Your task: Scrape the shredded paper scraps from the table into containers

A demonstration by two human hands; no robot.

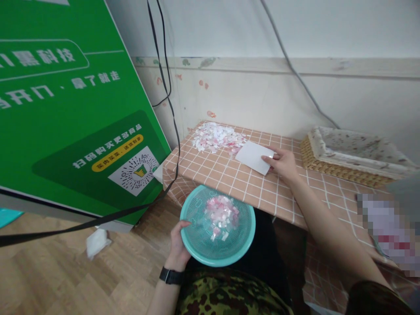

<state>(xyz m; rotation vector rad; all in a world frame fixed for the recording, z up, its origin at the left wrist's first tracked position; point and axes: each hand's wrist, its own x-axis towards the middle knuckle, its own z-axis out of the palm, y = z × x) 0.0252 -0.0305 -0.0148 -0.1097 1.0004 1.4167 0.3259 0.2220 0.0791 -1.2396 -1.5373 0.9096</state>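
Note:
My left hand [180, 245] is closed around the left rim of a green plastic colander [189, 238], held just below the table's front edge. Inside the colander lies a heap of small white and pink paper scraps [220, 215]. My right hand [282, 163] pinches a white card [254, 156] by its right end, thumb on top. The card lies low over the tabletop, its left edge beside a larger pile of white and pink paper scraps [215, 136]. My fingers under the card are hidden.
A checked brown cloth covers the table [226, 173]. At the back right stands a lined wicker basket [348, 162]. A green cabinet [65, 113] rises on the left, with a black strap [138, 212] hanging across. A white plastic bag [97, 243] lies on the wooden floor.

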